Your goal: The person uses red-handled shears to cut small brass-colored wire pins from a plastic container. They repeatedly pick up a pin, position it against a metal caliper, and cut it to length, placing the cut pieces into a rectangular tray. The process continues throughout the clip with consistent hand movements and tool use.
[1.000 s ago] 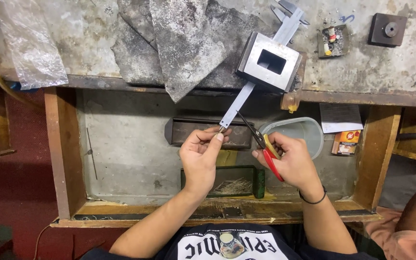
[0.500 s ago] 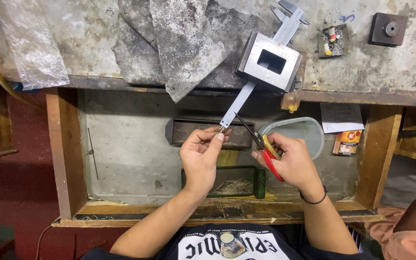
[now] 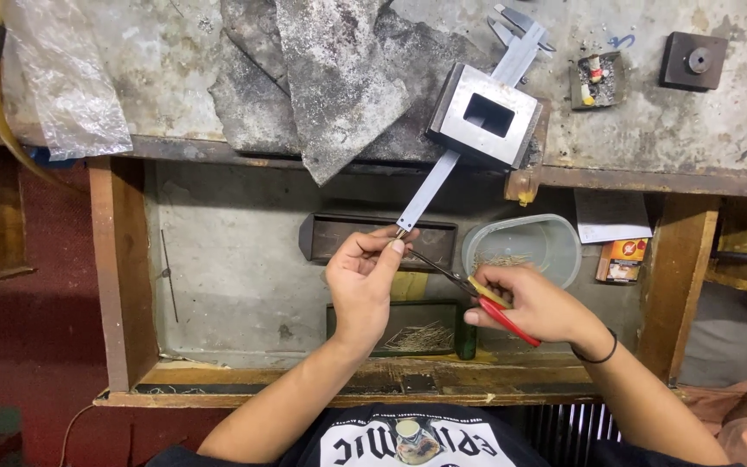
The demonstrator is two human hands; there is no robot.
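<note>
My left hand pinches a tiny, barely visible piece between thumb and forefinger at the free tip of a long flat metal strip. The strip slants up through a square steel block on the bench edge. My right hand grips pliers with red and yellow handles; their thin jaws reach left to my left fingertips. Both hands hover over an open wooden drawer.
Inside the drawer lie a dark rectangular tray, a clear plastic tub with thin wires, and a green tray of wire bits. On the bench sit grey sheets, a plastic bag, calipers and a dark block.
</note>
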